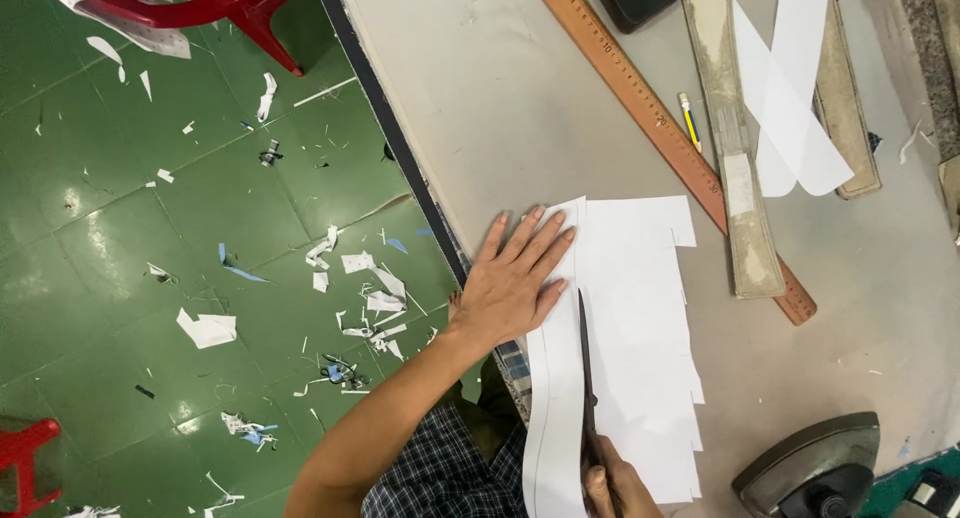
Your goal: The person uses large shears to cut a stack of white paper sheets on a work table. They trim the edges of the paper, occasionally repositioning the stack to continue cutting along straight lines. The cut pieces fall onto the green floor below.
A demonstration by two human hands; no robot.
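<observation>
From the head camera, your left hand (512,283) lies flat and released, fingers spread, pinning the white paper sheet (630,348) at the near edge of the grey table (480,98). Your right hand (612,483) is clenched round the scissors (586,373), blades running up along a drawn curve. That paper looks light, thin and floppy, easily torn, so I'd press it just beside the cut line, with 1 wooden ruler (670,133) lying well apart.

Our bare left hand (515,283) lies flat, palm down, fingers stretched together toward the far right, the forearm running back to the near left. Our right hand (612,486) sits near, at the bottom edge, fingers curled closed.
</observation>
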